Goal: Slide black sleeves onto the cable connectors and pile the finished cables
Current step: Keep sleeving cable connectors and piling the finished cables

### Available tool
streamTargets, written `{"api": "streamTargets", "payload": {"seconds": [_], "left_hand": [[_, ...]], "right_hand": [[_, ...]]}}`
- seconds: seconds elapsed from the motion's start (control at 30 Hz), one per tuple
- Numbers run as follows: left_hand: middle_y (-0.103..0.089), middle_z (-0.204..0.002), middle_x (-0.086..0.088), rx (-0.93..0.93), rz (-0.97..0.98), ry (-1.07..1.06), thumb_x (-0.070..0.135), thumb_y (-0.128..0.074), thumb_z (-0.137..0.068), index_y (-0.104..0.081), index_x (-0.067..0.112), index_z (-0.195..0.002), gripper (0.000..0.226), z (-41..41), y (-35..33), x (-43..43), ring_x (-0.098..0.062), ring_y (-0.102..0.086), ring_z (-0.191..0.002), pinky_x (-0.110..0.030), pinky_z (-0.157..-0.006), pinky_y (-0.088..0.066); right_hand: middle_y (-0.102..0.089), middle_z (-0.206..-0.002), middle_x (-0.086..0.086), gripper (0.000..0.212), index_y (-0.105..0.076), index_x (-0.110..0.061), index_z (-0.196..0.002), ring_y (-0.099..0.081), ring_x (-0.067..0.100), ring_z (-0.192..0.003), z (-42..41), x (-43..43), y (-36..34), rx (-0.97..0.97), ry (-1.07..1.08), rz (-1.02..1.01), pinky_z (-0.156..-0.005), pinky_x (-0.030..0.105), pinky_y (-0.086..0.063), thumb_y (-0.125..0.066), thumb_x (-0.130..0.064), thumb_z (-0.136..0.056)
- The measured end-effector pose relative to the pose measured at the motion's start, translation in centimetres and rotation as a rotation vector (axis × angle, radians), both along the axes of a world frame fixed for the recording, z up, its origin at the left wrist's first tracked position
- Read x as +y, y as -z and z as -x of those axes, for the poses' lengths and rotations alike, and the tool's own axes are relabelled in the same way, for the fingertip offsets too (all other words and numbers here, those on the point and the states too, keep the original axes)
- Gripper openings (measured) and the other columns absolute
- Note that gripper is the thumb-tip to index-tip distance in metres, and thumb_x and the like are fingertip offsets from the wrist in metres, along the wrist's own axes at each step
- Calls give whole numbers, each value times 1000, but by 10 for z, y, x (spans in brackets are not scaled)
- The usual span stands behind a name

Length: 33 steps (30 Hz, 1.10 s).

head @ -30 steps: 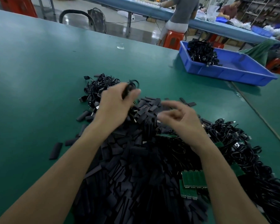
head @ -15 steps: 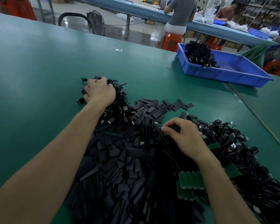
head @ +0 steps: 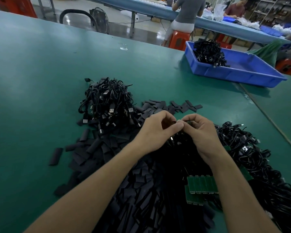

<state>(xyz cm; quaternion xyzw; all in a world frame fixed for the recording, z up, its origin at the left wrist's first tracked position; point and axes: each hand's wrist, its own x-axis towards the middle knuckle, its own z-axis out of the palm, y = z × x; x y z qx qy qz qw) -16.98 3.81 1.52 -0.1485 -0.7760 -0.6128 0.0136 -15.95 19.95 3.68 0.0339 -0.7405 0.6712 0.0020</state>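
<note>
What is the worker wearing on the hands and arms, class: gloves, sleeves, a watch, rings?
Nothing that shows. The left hand and right hand are bare, with no gloves and no rings on the fingers in view. The left forearm and right forearm are bare to the picture's edge: no sleeve, watch or wristband.

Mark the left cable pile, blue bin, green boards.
left cable pile (head: 107, 105): head view, centre of the heap.
blue bin (head: 233, 76): head view, near outer wall.
green boards (head: 202, 184): head view, face of the upper strip.
</note>
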Motion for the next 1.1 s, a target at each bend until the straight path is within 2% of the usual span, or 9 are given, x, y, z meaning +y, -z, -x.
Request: {"api": "streamTargets", "payload": {"seconds": [0.1, 0.23, 0.5, 0.6, 0.7, 0.8, 0.9, 1.0, 1.1], "left_hand": [[-60, -74, 2, -111, -220, 56, 22, -76, -89, -63, 15, -86, 15, 0, 9, 2, -7, -52, -65, -20, -63, -46], [-59, -77, -3, -197, -348, 90, 14, -77, -87, -63, 15, -81, 15, 2, 12, 1, -14, -54, -72, -27, -70, -50], [-65, -72, 5, -323, -510, 254, 24, -76, -77, -68, 10, -84, 18, 2, 12, -3, -5, -59, -66, -17, -66, -51], [-65, -71, 6, -374, -591, 329, 21, -73, -80, -69, 14, -81, 8, 1, 7, -3, -5, -59, -64, -19, -64, -53], [-68, -74, 4, -334, -674, 245, 24, -68, -81, -73, 20, -75, 9, 0, -4, -10, -10, -62, -72, -23, -70, -55], [-73, -83, 0, -189, -732, 84, 31, -56, -91, -68, 20, -80, 21, 1, -20, -27, -23, -64, -83, -31, -74, -52], [-68, -68, 3, 9, -738, -48, 23, -46, -104, -54, 15, -91, 18, 2, -34, -49, -15, -66, -65, -33, -77, -58], [-50, -54, 10, 196, -513, -175, 23, -50, -105, -57, 16, -90, 18, 1, -42, -65, -7, -45, -45, -25, -54, -53], [-47, -50, 16, 247, -231, -236, 31, -54, -103, -68, 28, -88, 21, 2, -41, -74, -2, -38, -43, -19, -44, -36]], "right_hand": [[-74, -79, 6, 16, -75, -25, -74, -70, 17, -73, 0, 4, 0, -66, -38, 123, -67, 26, -59, -83, -34, -64], [-74, -78, 9, 17, -77, -19, -74, -71, 17, -69, 0, 5, 2, -156, -86, 261, -64, 26, -59, -84, -29, -62], [-72, -77, 9, 6, -74, -13, -77, -69, 16, -66, 1, 8, 3, -216, -168, 300, -65, 26, -59, -73, -19, -77], [-72, -79, 10, 16, -72, -9, -85, -68, 16, -69, 0, 10, 3, -219, -176, 323, -69, 27, -60, -73, -23, -77], [-71, -75, 2, 12, -72, -15, -81, -65, 13, -66, 4, 15, 1, -155, 26, 249, -62, 23, -57, -76, -23, -75], [-71, -78, -2, 9, -68, -20, -81, -67, 10, -73, 12, 21, -3, 84, 453, 108, -67, 20, -56, -77, -18, -82], [-67, -81, -10, 24, -63, -33, -81, -64, -1, -72, 14, 24, -11, 405, 637, -69, -70, 15, -52, -77, -14, -87], [-68, -79, -15, 24, -64, -35, -80, -64, -2, -71, 9, 21, -17, 484, 332, -404, -69, 12, -51, -79, -16, -84], [-70, -74, -13, 12, -69, -30, -76, -65, -2, -71, 1, 6, -23, 229, -156, -727, -65, 10, -48, -80, -33, -80]]}}
